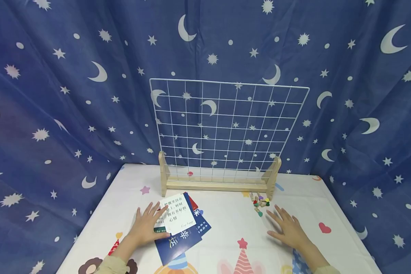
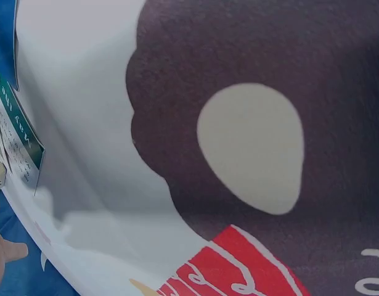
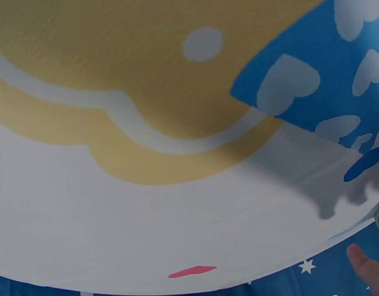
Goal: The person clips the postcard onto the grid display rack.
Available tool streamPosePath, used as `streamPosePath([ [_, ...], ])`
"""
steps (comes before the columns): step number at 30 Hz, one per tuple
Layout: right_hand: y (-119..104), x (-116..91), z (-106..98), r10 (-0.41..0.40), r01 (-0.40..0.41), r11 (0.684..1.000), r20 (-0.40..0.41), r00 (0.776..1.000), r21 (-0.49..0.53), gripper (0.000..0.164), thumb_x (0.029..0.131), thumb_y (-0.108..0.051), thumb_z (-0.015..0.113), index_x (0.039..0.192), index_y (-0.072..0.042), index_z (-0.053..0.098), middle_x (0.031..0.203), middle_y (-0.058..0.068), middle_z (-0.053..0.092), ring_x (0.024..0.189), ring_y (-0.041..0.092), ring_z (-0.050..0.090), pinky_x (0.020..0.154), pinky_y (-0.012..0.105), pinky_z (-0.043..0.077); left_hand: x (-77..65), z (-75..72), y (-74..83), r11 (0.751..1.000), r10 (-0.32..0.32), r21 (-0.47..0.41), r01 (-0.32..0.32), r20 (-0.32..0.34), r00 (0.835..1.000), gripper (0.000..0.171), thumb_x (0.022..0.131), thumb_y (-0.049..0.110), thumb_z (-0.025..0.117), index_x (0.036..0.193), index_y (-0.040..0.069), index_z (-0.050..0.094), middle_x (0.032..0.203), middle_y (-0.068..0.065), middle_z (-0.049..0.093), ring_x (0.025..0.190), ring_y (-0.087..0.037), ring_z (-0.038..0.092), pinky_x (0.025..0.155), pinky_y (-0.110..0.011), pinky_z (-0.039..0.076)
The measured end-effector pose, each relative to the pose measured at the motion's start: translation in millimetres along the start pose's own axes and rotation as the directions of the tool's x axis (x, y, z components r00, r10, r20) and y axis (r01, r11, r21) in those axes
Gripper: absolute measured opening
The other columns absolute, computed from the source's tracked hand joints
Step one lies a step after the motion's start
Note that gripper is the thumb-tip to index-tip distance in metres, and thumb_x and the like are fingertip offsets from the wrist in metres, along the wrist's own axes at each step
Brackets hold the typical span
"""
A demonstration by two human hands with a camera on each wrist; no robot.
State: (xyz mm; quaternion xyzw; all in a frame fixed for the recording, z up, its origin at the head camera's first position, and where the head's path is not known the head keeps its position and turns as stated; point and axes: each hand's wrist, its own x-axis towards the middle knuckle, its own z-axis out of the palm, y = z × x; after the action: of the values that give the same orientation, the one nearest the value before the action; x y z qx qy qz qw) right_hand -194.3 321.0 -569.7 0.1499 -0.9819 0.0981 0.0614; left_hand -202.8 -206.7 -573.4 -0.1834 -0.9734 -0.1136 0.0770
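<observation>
My left hand (image 1: 145,227) is spread at the left edge of a fanned pile of printed cards, fingertips right at a white card (image 1: 179,214) with black characters on top. Under it lie a blue card (image 1: 178,247) with gold characters, another blue card (image 1: 203,225) and a red one, partly covered. A green-banded card (image 2: 23,117) shows at the left of the left wrist view. My right hand (image 1: 289,229) has its fingers apart and holds nothing. Just beyond it lies a small heap of wooden clothespins (image 1: 260,202) with coloured pieces on them.
A white wire grid (image 1: 226,125) stands upright in a wooden base (image 1: 215,185) at the back of the table. The tablecloth (image 1: 226,217) is white with printed party figures. A dark blue curtain (image 1: 123,68) with moons and stars hangs behind and at both sides.
</observation>
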Motion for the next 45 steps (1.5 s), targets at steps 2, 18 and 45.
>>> streamPosePath([
  [2,0.9,0.2,0.0,-0.013,0.013,1.000,-0.012,1.000,-0.008,0.070,0.080,-0.055,0.065,0.136,-0.017,0.048,0.144,0.023,0.039,0.124,0.051,0.042,0.090,0.073,0.036,0.8,-0.2,-0.5,1.000,0.002,0.002,-0.002,0.008,1.000,0.097,0.065,0.076,0.062,0.142,0.020,0.042,0.145,-0.019,0.042,0.134,-0.046,0.034,0.099,-0.076,0.022],
  [18,1.0,3.8,-4.9,-0.034,0.034,0.999,-0.029,0.999,-0.008,0.060,0.080,-0.046,0.069,0.128,-0.012,0.058,0.137,0.022,0.049,0.112,0.045,0.055,0.085,0.064,0.045,4.0,-0.7,0.9,0.999,0.012,-0.037,-0.012,0.001,1.000,0.089,0.068,0.072,0.062,0.138,0.019,0.047,0.141,-0.019,0.045,0.130,-0.045,0.039,0.100,-0.072,0.027],
  [45,-17.9,15.1,-9.4,0.070,-0.071,0.990,0.009,0.997,0.122,0.022,0.082,-0.022,0.072,0.100,-0.009,0.070,0.100,0.009,0.071,0.095,0.030,0.066,0.085,0.048,0.052,10.7,-6.0,8.0,0.999,0.001,-0.046,-0.004,-0.058,0.998,0.055,0.074,0.045,0.073,0.117,0.013,0.063,0.109,-0.009,0.066,0.101,-0.030,0.062,0.087,-0.050,0.048],
])
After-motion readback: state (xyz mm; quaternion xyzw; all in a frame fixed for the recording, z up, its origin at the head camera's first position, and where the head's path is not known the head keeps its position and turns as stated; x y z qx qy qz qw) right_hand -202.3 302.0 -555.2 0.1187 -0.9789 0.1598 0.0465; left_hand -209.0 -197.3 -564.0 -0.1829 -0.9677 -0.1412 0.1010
